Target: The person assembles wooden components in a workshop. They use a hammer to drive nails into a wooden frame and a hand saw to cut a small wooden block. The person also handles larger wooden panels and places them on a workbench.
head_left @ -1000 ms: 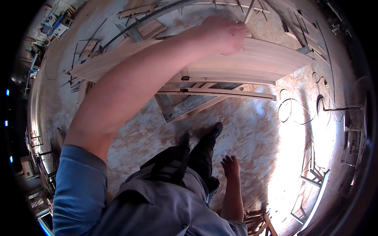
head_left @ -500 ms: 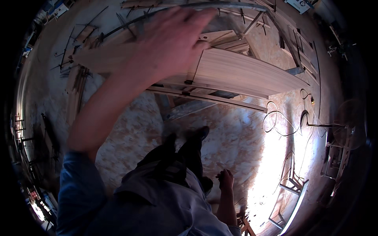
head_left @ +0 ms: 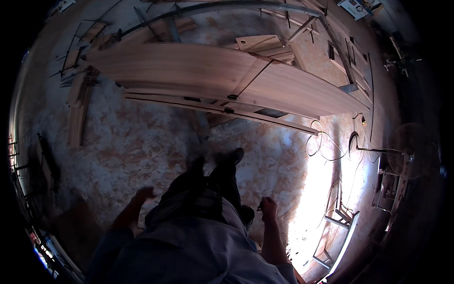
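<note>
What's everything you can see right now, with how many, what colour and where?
Panel: one, light brown, upper middle
Rod: one, dark, across the panel
Rail: one, brown, along the panel's near side
Boards: several, brown, beyond the panel and left
Curved bar: one, grey, top
Cable: at least one, pale, right
Machine: one, blue and white, top right
Floor: one, mottled white and brown, throughout
Shirt: one, greyish, bottom
Left hand: one, blurred, lower left
Right hand: one, lower middle

Dark edges: unclear.
</note>
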The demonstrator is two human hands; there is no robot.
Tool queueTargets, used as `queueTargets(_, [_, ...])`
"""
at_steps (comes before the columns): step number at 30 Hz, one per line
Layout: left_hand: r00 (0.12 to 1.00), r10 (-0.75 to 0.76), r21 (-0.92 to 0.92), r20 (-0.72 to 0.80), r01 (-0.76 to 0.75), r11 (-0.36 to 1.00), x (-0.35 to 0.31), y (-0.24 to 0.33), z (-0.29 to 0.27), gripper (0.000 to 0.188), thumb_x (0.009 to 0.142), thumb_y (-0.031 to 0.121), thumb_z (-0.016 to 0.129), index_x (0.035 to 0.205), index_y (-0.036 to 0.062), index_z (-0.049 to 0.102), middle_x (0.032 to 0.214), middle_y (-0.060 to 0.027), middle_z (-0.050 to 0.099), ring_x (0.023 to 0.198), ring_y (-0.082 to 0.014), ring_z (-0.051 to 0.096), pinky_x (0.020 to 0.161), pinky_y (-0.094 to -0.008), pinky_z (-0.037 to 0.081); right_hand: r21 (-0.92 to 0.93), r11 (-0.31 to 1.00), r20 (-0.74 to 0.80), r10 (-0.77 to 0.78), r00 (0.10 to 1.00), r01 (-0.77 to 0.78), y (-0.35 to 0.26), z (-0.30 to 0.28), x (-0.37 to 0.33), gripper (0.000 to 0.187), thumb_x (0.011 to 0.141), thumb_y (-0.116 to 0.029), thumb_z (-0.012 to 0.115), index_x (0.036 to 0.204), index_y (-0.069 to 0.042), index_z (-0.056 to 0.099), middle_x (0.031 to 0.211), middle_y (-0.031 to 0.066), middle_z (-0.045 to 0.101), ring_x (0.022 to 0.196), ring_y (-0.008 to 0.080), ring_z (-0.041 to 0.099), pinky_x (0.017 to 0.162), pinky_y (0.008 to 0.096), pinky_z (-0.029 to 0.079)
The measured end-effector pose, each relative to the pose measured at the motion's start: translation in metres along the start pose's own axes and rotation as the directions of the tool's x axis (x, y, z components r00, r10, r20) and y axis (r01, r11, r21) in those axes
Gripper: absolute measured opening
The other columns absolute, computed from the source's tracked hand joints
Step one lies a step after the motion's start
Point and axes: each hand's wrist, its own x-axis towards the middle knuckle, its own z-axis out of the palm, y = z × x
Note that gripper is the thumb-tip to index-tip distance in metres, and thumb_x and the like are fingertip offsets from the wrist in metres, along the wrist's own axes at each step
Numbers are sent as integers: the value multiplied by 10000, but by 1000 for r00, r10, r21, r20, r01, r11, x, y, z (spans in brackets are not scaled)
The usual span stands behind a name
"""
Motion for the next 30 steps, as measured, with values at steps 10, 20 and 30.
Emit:
queueTargets(10, [992,-76,-367,-101,34,930,29,-51,39,495,841,381,618,1165,7,609,894,-172,683,727,-301,664,684,-402,529,-107,972,-85,203,976,-211,47,-13,-47,263,869,-228,590,915,28,624,656,74,572,514,171,570,427,308,477])
queueTargets(20, [830,-8,-635,-557,-420,648,23,50,-133,422,851,261,606,1164,-21,587,786,-139,671,704,-229,659,677,-371,501,-223,967,-131,92,987,-120,31,-14,-57,322,874,-292,585,733,-2,590,578,80,556,459,166,553,405,305,446])
queueTargets(30, [971,110,-139,-213,-142,980,16,21,64,253,804,285,583,961,111,678,1111,-208,631,1061,-388,587,877,-493,471,149,937,-12,322,947,-317,99,-66,-64,352,919,-359,524,1001,-17,540,833,135,620,576,237,608,439,349,514])
